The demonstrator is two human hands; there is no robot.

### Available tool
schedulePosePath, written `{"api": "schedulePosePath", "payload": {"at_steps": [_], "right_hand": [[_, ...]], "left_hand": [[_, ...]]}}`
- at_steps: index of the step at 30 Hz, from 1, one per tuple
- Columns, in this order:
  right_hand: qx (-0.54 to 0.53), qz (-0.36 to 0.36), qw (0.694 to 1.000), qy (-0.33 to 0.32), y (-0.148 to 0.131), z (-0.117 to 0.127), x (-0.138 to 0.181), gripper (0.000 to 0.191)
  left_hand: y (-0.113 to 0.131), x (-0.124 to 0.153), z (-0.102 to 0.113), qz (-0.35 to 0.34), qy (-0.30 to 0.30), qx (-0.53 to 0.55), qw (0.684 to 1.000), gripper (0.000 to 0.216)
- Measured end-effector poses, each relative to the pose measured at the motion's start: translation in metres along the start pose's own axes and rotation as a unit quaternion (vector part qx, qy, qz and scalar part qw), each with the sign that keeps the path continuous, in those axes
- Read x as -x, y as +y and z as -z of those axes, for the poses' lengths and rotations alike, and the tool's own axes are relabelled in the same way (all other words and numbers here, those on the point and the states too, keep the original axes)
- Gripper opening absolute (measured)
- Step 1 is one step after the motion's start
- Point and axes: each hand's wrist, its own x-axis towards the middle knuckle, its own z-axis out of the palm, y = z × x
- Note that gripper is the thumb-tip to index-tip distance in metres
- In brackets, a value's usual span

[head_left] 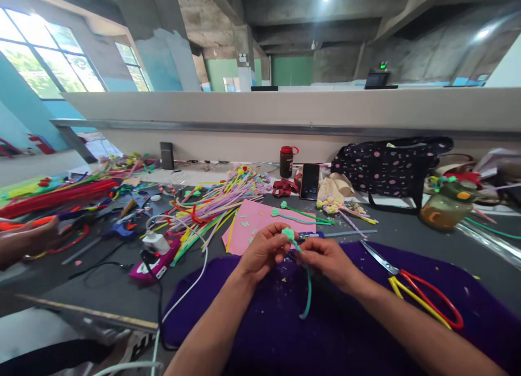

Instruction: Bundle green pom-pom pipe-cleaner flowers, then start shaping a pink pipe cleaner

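The left hand (264,251) pinches the coiled head of a teal pipe cleaner (308,289); the right hand (328,261) grips the stem just beside it; between the hands, the stem hangs toward the person over the cloth (260,332); scissors (419,292) lie right.

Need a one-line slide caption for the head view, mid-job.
Left hand and right hand pinch a teal pipe cleaner above a purple cloth, scissors lying at right.
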Motion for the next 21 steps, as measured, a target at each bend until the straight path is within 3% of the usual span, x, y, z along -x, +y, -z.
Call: {"api": "schedulePosePath", "payload": {"at_steps": [4, 9, 21], "right_hand": [[-0.052, -0.012, 0.998, 0.036, -0.006, -0.002, -0.011, 0.027], [-0.087, -0.023, 0.996, 0.018, -0.01, -0.005, -0.014, 0.027], [-0.094, -0.065, 0.993, -0.015, -0.005, -0.015, -0.021, 0.03]], "left_hand": [[0.0, 0.0, 0.002, -0.023, -0.017, 0.051, 0.998, 0.037], [-0.009, -0.003, 0.004, 0.006, 0.002, -0.031, 1.0, 0.027], [-0.015, -0.005, 0.009, -0.015, 0.069, -0.097, 0.993, 0.026]]}}
